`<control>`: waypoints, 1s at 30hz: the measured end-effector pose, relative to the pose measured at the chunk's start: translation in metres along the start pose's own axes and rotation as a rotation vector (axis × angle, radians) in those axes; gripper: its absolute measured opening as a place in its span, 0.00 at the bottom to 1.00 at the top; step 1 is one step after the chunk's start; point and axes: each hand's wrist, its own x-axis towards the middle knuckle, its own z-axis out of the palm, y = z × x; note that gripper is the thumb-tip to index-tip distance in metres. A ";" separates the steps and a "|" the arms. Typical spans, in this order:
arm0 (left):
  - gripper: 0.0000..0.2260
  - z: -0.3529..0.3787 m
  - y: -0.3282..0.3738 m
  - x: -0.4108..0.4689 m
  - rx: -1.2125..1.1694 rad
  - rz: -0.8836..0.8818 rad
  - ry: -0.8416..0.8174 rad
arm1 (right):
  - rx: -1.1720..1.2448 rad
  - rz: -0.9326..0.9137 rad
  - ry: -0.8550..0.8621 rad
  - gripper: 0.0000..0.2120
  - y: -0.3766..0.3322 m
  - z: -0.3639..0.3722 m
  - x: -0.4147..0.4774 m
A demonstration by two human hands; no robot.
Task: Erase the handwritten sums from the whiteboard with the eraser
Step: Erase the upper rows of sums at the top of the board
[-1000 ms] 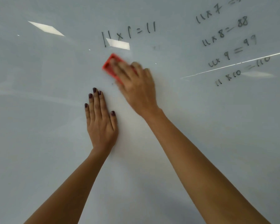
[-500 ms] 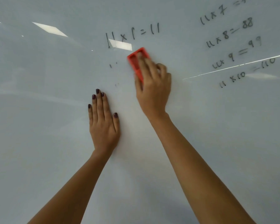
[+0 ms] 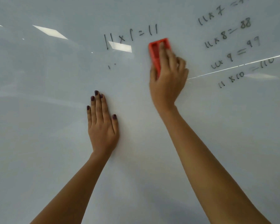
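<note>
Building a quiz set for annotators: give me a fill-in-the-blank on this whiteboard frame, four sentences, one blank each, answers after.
1. The right hand presses an eraser whose colour is ____.
2. The left hand lies ____ against the whiteboard, holding nothing.
3. The sum nearest above the eraser reads 11 x 1 = ____.
4. The lowest sum in the right-hand column multiplies 11 by ____.

Missing words: red; flat; 11; 10

Right hand presses red eraser against whiteboard.
</note>
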 end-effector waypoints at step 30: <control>0.27 0.001 0.002 -0.001 0.009 -0.009 0.006 | -0.009 0.097 -0.124 0.23 -0.043 0.025 0.067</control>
